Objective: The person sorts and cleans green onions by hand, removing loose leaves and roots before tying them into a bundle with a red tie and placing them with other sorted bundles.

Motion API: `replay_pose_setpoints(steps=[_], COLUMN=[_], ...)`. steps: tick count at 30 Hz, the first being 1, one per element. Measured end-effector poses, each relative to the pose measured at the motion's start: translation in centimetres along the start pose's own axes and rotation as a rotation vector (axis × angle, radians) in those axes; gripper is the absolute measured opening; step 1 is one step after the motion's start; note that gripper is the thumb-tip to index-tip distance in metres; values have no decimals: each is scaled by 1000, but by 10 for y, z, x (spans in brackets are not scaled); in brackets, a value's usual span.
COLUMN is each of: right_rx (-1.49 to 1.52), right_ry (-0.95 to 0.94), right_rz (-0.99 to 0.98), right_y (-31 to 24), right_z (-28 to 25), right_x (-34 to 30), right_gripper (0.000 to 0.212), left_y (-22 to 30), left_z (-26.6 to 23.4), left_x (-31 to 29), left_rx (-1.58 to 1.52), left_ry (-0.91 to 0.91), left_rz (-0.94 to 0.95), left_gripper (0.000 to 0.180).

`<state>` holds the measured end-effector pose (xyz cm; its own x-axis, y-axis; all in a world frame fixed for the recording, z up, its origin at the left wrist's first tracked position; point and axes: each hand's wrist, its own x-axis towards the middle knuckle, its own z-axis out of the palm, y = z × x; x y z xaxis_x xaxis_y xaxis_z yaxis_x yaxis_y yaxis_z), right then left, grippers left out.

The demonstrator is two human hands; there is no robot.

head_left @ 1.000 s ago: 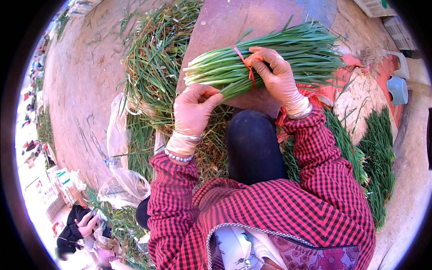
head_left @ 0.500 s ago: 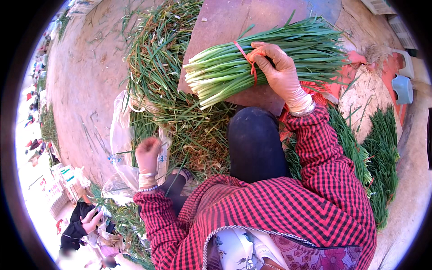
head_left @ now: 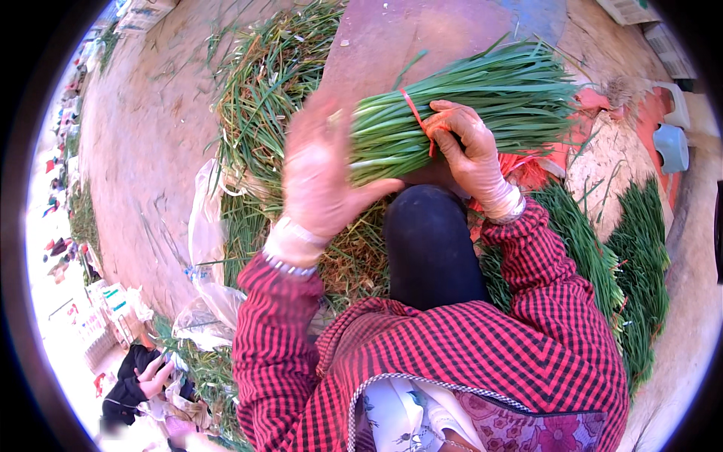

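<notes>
A thick bundle of garlic chives [head_left: 497, 87] lies sideways across a board [head_left: 399, 30] just beyond my raised knee. Its pale cut ends point left and its green leaves fan out to the right. A red tie [head_left: 410, 105] rings the bundle nearer its cut ends. My right hand [head_left: 471, 151], in a thin glove, is closed at the tie on the near side of the bundle, fingers bent. My gloved left hand [head_left: 320, 173] is upright at the cut ends, palm toward them, thumb stretched out to the right. Motion blurs its fingers, and it hides the stem tips.
A heap of chive trimmings [head_left: 263, 83] lies left of the board, beside a clear plastic bag [head_left: 207, 305]. More tied chive bundles [head_left: 636, 264] lie on the ground at right. A light-blue stool [head_left: 670, 148] stands beyond them. Another person's arm [head_left: 153, 377] shows at lower left.
My left hand has come up and right from above the plastic bag to the cut ends, and its fingers have straightened. The bundle has shifted slightly right; my right hand stays at the tie.
</notes>
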<state>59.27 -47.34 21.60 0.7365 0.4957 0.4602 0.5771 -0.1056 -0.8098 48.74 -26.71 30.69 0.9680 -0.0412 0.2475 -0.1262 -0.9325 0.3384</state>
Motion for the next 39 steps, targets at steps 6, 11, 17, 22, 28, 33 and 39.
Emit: replay_pose_setpoints(steps=[6,11,17,22,28,33,39], right_rx=[-92,-279,306,617,133,355,661], right_ry=[-43,126,363,-523,-307,-113,-117], right_rz=[-65,-132,90,955,613,287,289], right_y=[-29,-15,23,-11,-6,-51,-51], right_z=[-4,5,25,-20,1,3,29], right_x=[3,55,89,-11,-4,37,39], right_gripper=[9,8,14,31,71,93,81], left_y=[7,18,-9,-32,-52,-20,-15], left_z=[63,76,70,38,54,12,39], left_x=[49,50,48,68,58,57,43], left_rx=[210,273,117,-186,-892,-1313,-1192], left_ry=[-303,-362,-276,-558,-477,95,253], left_rz=[-90,-173,-117,-306,-503,-357,-16], left_gripper=[119,108,111,107,87,90,115])
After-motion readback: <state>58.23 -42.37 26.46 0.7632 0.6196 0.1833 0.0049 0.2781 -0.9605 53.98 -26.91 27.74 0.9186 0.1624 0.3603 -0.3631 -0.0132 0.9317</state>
